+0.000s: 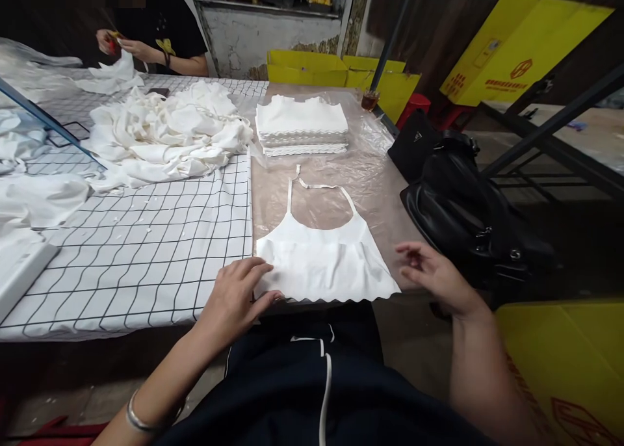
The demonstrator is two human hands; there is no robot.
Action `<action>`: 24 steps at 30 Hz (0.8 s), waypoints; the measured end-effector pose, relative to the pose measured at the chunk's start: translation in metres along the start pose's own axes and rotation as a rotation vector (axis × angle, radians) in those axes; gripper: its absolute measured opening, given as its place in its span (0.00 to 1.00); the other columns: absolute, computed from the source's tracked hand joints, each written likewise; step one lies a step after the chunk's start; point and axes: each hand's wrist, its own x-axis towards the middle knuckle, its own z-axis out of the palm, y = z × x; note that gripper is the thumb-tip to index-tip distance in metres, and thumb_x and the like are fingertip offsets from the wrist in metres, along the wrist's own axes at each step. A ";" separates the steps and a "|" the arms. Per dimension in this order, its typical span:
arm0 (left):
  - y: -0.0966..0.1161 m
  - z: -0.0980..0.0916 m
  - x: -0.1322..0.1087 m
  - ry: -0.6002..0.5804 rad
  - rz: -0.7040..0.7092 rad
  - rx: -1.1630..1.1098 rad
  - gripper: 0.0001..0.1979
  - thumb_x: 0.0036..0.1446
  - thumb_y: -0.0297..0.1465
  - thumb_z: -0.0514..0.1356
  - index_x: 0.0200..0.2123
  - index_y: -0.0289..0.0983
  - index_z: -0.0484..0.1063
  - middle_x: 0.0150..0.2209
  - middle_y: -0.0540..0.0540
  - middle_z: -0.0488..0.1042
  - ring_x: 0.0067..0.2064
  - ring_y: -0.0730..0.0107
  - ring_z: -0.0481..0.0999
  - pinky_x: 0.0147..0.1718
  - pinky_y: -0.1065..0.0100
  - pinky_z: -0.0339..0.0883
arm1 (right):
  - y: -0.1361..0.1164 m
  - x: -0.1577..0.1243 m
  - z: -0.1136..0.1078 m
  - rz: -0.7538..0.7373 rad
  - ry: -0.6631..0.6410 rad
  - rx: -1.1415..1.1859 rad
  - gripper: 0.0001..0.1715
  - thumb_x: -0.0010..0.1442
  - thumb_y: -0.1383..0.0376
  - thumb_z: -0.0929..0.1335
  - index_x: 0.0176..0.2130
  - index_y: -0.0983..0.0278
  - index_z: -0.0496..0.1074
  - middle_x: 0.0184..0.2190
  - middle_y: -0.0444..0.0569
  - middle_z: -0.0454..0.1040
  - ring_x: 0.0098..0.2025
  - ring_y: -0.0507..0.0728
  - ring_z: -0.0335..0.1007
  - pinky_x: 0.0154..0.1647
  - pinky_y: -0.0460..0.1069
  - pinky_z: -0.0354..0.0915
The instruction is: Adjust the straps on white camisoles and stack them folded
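Head view: touched white top [319,264] with loosely spread left hand [238,291], maybe steadying it; held empty right hand [439,277] half-curled.

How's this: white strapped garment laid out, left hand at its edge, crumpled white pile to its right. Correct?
Wrong side: the head view shows the crumpled white pile left of the white strapped garment, which is laid out with the left hand at its edge.
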 end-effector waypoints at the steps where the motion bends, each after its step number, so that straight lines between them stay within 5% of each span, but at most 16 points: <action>1: 0.001 0.004 0.000 0.016 0.081 0.003 0.20 0.62 0.42 0.55 0.55 0.42 0.71 0.56 0.39 0.72 0.57 0.50 0.69 0.56 0.49 0.60 | -0.005 0.010 0.004 -0.031 0.008 0.017 0.24 0.52 0.54 0.71 0.47 0.61 0.73 0.40 0.50 0.73 0.39 0.57 0.67 0.42 0.51 0.65; 4: 0.003 0.022 0.002 -0.029 0.288 0.079 0.27 0.65 0.48 0.51 0.62 0.44 0.64 0.64 0.42 0.65 0.65 0.50 0.60 0.64 0.46 0.43 | -0.012 0.045 0.024 -0.090 -0.076 -0.016 0.22 0.52 0.55 0.71 0.46 0.60 0.75 0.38 0.48 0.73 0.38 0.56 0.66 0.42 0.51 0.64; 8: -0.001 0.045 -0.002 -0.088 0.318 0.198 0.35 0.63 0.55 0.46 0.67 0.45 0.56 0.68 0.44 0.56 0.69 0.48 0.53 0.65 0.45 0.36 | -0.004 0.078 0.037 -0.017 -0.198 -0.162 0.14 0.47 0.55 0.73 0.32 0.62 0.76 0.25 0.44 0.69 0.31 0.55 0.64 0.33 0.48 0.61; 11: 0.001 0.047 -0.002 -0.058 0.266 0.200 0.34 0.64 0.55 0.45 0.68 0.47 0.54 0.69 0.44 0.55 0.69 0.48 0.52 0.66 0.44 0.32 | 0.003 0.087 0.031 0.022 -0.023 -0.283 0.16 0.52 0.52 0.71 0.29 0.63 0.75 0.20 0.43 0.67 0.26 0.54 0.62 0.29 0.49 0.59; 14: 0.004 0.042 0.003 -0.029 0.189 0.173 0.32 0.65 0.52 0.46 0.68 0.48 0.53 0.68 0.45 0.58 0.69 0.49 0.52 0.65 0.43 0.29 | 0.003 0.078 0.035 -0.157 0.217 -0.507 0.20 0.58 0.51 0.68 0.40 0.63 0.77 0.39 0.55 0.77 0.41 0.63 0.71 0.43 0.56 0.63; 17: 0.000 0.029 0.012 -0.092 0.170 0.164 0.32 0.65 0.52 0.45 0.66 0.46 0.58 0.67 0.44 0.60 0.68 0.49 0.55 0.65 0.43 0.37 | 0.002 0.052 0.057 -0.413 0.116 -0.678 0.29 0.65 0.50 0.62 0.59 0.60 0.68 0.61 0.57 0.66 0.61 0.68 0.61 0.59 0.63 0.55; 20: -0.008 0.009 0.034 -0.190 0.140 0.132 0.28 0.66 0.50 0.44 0.55 0.41 0.72 0.59 0.39 0.71 0.59 0.49 0.68 0.58 0.46 0.53 | 0.008 0.026 0.079 -0.519 -0.113 -0.767 0.33 0.68 0.49 0.58 0.67 0.56 0.56 0.68 0.54 0.56 0.69 0.64 0.49 0.66 0.63 0.47; 24: -0.021 -0.005 0.110 -0.083 -0.136 0.043 0.21 0.67 0.41 0.47 0.37 0.35 0.75 0.38 0.38 0.79 0.40 0.56 0.76 0.43 0.57 0.64 | 0.017 0.017 0.088 -0.495 -0.141 -0.786 0.34 0.68 0.49 0.58 0.68 0.55 0.54 0.70 0.52 0.51 0.71 0.64 0.45 0.68 0.64 0.45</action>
